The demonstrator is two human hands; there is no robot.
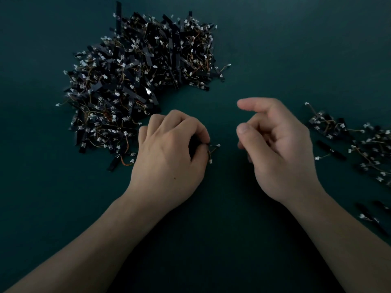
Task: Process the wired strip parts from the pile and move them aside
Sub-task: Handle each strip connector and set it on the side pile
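Note:
A big pile (pixel 137 79) of black strip parts with thin wires and white connectors lies at the upper left of the dark green table. My left hand (pixel 169 153) sits at the pile's near right edge and pinches one wired strip part (pixel 212 152); its wires and white connectors stick out past thumb and forefinger, the strip itself is mostly hidden. My right hand (pixel 275 149) hovers to the right of it, fingers loosely curled, forefinger stretched out, holding nothing. A smaller group of strip parts (pixel 364 144) lies at the right edge.
The dark green table surface (pixel 211 240) spreads under both forearms. A few loose strip parts (pixel 370 216) lie at the lower right, apart from the smaller group. One stray part (pixel 330 150) lies just right of my right hand.

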